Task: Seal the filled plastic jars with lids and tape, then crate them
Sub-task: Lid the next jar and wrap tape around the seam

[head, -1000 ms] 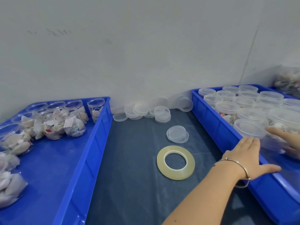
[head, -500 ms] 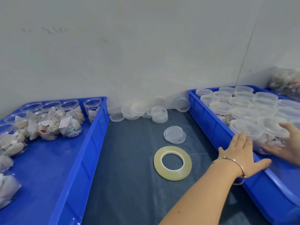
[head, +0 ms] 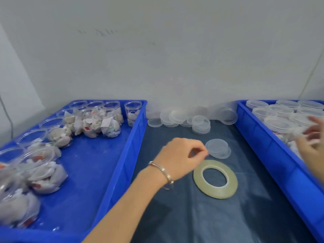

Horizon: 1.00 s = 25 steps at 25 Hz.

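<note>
Left hand (head: 180, 157) w/ curled, empty grip nears thin, light lids (head: 218, 148); pinch one by its edge, I think.

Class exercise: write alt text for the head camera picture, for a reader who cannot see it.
A person's left hand, fingers curled, hovers beside loose clear lids and above a tape roll on a dark mat between two blue crates. The left crate holds open filled jars, the right crate lidded jars, where the blurred right hand reaches.
</note>
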Available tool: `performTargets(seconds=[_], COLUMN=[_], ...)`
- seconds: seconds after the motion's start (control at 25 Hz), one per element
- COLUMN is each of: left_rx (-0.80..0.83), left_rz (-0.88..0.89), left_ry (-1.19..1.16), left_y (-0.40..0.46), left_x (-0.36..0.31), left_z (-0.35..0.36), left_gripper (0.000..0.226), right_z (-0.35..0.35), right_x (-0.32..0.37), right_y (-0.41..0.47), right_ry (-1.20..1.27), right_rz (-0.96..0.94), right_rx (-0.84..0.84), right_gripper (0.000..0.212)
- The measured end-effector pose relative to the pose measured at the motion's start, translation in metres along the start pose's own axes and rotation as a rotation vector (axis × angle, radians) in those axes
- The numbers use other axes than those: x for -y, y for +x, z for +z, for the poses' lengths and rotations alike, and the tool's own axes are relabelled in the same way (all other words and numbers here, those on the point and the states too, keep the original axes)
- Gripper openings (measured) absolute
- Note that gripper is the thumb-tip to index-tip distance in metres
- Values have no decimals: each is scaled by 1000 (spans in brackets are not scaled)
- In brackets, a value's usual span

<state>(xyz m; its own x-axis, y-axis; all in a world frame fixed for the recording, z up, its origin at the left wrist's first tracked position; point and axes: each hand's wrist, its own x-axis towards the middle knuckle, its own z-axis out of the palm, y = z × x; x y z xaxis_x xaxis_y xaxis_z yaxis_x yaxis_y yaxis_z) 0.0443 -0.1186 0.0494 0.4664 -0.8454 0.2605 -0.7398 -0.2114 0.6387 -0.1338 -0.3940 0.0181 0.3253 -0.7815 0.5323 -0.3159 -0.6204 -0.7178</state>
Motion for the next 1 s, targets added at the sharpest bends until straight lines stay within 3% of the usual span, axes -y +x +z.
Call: performTargets(seconds=[0.12,0.24,0.4,0.6,0.72,0.88,1.0], left_rx=[-198,-375,-565,-879,-835,-592,-421], left_rz=[-114,-249,-393,-500,-674,-851,-1021], left_ry=[-6,18,183,421,516,532,586], left_y=[-28,-51,-96,-150,-157,-149,-141], left_x=[27,53,85,120,137,154,167], left_z=[-33,-60,-89,-120,-126,-138,-150], left_gripper=[12,13,16,27,41,63,56], right_z=[59,121,192,244,258,261,260], right_x=[99,187,264,308,311,308,307], right_y=[-51,-110,-173,-219,-225,-226,-226], right_ry=[118,414,622,561,424,364,373], right_rz=[-253,-374,-322,-199,-154,-143,-135], right_rx=[218,470,769,1063,1155,1201,1213], right_gripper=[43,44,50,54,57,57,55])
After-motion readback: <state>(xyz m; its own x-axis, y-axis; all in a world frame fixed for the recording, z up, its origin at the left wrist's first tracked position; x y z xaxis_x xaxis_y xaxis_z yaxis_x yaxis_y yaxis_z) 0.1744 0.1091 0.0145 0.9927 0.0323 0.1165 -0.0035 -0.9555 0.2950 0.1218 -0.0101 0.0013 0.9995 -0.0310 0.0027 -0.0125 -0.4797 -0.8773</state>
